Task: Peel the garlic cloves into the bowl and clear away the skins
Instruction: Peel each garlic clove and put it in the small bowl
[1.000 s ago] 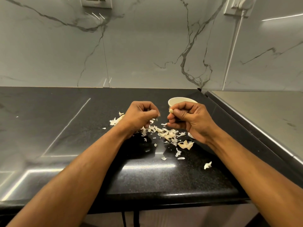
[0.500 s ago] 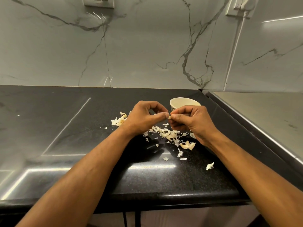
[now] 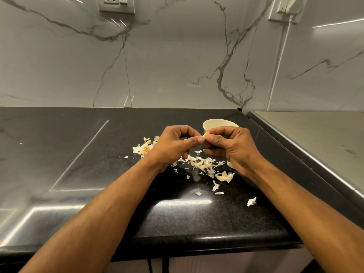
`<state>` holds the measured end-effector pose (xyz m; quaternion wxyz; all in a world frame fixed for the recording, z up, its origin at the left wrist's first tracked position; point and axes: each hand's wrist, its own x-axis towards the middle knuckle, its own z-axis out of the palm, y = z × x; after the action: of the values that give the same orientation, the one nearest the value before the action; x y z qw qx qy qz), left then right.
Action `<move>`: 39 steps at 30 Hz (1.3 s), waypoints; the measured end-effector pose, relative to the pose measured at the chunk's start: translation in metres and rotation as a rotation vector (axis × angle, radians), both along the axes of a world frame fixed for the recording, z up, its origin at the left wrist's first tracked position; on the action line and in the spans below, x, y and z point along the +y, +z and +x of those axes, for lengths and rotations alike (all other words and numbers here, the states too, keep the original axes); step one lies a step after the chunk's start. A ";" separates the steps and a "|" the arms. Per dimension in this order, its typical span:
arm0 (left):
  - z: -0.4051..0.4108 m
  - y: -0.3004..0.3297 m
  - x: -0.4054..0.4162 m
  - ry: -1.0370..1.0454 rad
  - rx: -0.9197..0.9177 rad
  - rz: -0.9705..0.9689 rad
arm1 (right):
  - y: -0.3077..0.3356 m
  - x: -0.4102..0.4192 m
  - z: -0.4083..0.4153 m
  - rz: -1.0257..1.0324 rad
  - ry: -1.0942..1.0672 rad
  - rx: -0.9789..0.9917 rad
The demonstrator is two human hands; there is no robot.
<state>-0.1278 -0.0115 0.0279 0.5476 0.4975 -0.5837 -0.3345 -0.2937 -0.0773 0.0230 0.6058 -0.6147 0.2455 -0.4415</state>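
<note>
A small pale garlic clove is pinched between the fingertips of my right hand, held above the black counter. My left hand meets it from the left, its thumb tip touching the clove's end. Just behind my right hand stands a cream bowl, mostly hidden; its inside is out of sight. Papery garlic skins lie scattered on the counter under and in front of both hands. A clump of skins and root sits left of my left hand.
The black granite counter runs to a marble wall behind. A steel surface adjoins on the right, a step higher. One stray skin lies near the counter's front edge. A wall socket and a cable are on the wall.
My hands, apart a second ago, have come together; the left thumb and fingers now touch the clove held in my right hand. The view has tilted slightly.
</note>
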 end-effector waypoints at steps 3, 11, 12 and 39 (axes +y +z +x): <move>-0.001 0.001 0.001 -0.032 0.000 0.002 | 0.000 0.001 0.000 -0.014 0.008 0.022; 0.001 -0.002 -0.002 0.033 -0.087 -0.077 | 0.000 0.004 0.000 -0.121 -0.049 0.078; 0.000 -0.002 -0.002 0.031 -0.098 -0.084 | 0.000 0.004 0.000 -0.126 -0.049 0.080; -0.005 -0.004 -0.002 0.095 -0.113 -0.022 | -0.002 0.003 0.000 -0.255 -0.085 0.110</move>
<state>-0.1331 -0.0136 0.0242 0.5346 0.5366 -0.5930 -0.2731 -0.2935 -0.0747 0.0210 0.4894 -0.6989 0.2461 -0.4599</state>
